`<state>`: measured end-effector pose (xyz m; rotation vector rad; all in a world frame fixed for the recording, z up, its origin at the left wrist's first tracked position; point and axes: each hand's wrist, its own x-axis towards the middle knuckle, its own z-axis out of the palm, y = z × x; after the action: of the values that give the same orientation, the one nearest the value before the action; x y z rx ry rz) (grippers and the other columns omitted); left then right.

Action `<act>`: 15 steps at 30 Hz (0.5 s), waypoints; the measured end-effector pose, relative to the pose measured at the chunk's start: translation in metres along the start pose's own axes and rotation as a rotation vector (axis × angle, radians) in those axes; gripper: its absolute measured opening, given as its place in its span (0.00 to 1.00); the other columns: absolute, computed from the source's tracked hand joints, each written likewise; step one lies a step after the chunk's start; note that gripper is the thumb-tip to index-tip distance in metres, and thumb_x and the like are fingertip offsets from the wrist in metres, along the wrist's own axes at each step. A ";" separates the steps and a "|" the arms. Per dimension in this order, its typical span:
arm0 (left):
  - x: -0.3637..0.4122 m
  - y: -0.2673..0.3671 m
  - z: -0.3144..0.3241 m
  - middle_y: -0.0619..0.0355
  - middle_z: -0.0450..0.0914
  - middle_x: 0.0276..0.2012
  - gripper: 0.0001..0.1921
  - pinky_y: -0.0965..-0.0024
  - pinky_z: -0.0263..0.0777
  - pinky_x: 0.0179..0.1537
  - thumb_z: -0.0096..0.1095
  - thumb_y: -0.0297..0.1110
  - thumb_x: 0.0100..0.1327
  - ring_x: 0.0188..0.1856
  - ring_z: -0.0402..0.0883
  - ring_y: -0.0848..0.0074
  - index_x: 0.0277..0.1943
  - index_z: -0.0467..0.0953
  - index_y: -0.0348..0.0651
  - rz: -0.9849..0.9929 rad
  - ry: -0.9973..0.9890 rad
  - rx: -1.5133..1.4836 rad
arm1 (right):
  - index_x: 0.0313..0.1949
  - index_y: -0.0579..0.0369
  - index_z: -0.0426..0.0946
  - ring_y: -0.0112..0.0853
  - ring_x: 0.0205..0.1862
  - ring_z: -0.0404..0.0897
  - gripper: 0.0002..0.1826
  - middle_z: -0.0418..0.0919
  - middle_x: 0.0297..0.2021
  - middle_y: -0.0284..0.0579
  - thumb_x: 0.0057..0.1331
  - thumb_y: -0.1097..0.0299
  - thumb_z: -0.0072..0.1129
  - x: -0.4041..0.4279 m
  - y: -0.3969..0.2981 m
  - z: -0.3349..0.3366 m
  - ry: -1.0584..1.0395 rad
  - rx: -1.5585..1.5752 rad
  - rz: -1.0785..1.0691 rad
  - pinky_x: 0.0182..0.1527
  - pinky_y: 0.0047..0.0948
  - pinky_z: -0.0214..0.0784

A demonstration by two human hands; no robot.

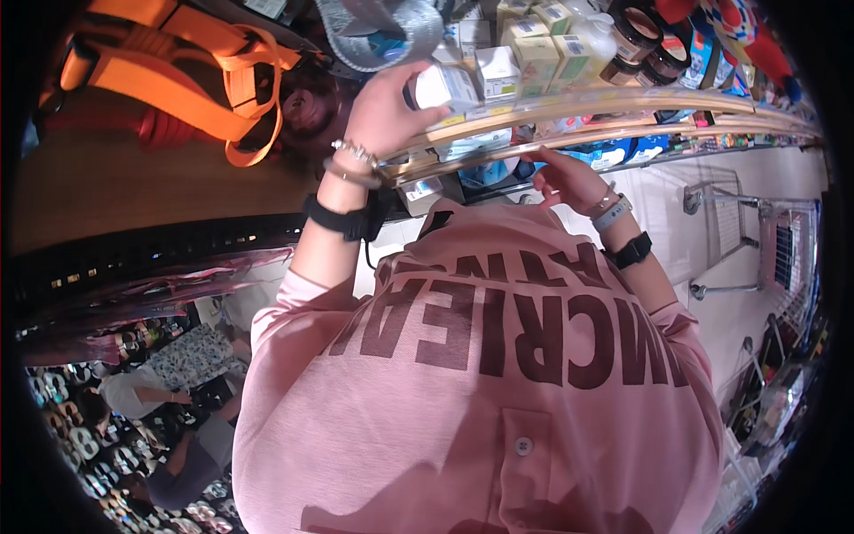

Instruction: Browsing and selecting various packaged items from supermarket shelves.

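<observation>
My left hand (387, 107) grips a small white box (445, 88) at the left end of a shelf, with the thumb on its near side and the fingers behind it. Another white box (498, 72) with a printed label stands just to its right, followed by several pale yellow-green cartons (536, 61). Lower down, my right hand (567, 179) is beside the wooden shelf edge (494, 157) with its index finger extended and the others loosely curled. Nothing shows in that hand. Whether its fingertip touches the edge is unclear.
Orange webbing straps (167, 93) hang at the upper left, and a silvery grey strap (383, 33) loops above my left hand. Dark-lidded jars (637, 30) stand farther right on the shelf. A wire shopping cart (787, 247) is at the right. Two people (150, 394) are near shoe displays, lower left.
</observation>
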<state>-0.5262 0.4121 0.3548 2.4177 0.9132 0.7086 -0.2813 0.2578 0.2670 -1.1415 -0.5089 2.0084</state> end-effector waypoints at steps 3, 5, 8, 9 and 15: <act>0.019 -0.013 0.018 0.50 0.79 0.35 0.29 0.67 0.69 0.41 0.70 0.46 0.39 0.39 0.77 0.61 0.44 0.74 0.40 -0.001 0.009 0.200 | 0.49 0.56 0.68 0.21 0.18 0.72 0.23 0.73 0.21 0.35 0.64 0.50 0.42 -0.017 0.011 -0.017 0.099 0.020 -0.019 0.23 0.19 0.69; 0.022 -0.019 0.030 0.52 0.79 0.36 0.28 0.66 0.69 0.40 0.70 0.47 0.38 0.39 0.78 0.63 0.43 0.75 0.42 0.029 0.052 0.288 | 0.49 0.57 0.67 0.21 0.19 0.72 0.24 0.73 0.21 0.35 0.64 0.50 0.43 -0.026 0.018 -0.024 0.158 0.033 -0.080 0.26 0.18 0.69; 0.026 -0.018 0.042 0.55 0.78 0.38 0.27 0.66 0.63 0.48 0.69 0.47 0.38 0.43 0.74 0.65 0.43 0.76 0.45 -0.020 0.001 0.309 | 0.50 0.57 0.67 0.21 0.19 0.72 0.23 0.73 0.21 0.34 0.65 0.52 0.42 -0.036 0.026 -0.029 0.151 0.107 -0.110 0.27 0.17 0.67; 0.027 -0.017 0.045 0.56 0.77 0.39 0.26 0.66 0.60 0.51 0.69 0.48 0.38 0.45 0.72 0.66 0.43 0.76 0.46 -0.044 -0.019 0.331 | 0.51 0.57 0.66 0.21 0.20 0.72 0.23 0.73 0.22 0.34 0.65 0.53 0.42 -0.038 0.030 -0.031 0.156 0.141 -0.122 0.27 0.17 0.67; 0.032 -0.017 0.057 0.54 0.77 0.40 0.27 0.62 0.60 0.50 0.71 0.46 0.38 0.46 0.71 0.64 0.44 0.76 0.45 -0.070 -0.135 0.429 | 0.49 0.57 0.67 0.21 0.20 0.72 0.20 0.75 0.22 0.36 0.65 0.55 0.43 -0.039 0.042 -0.036 0.138 0.179 -0.136 0.27 0.17 0.68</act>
<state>-0.4789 0.4331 0.3113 2.7425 1.1846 0.3419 -0.2558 0.2001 0.2418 -1.0959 -0.3199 1.8053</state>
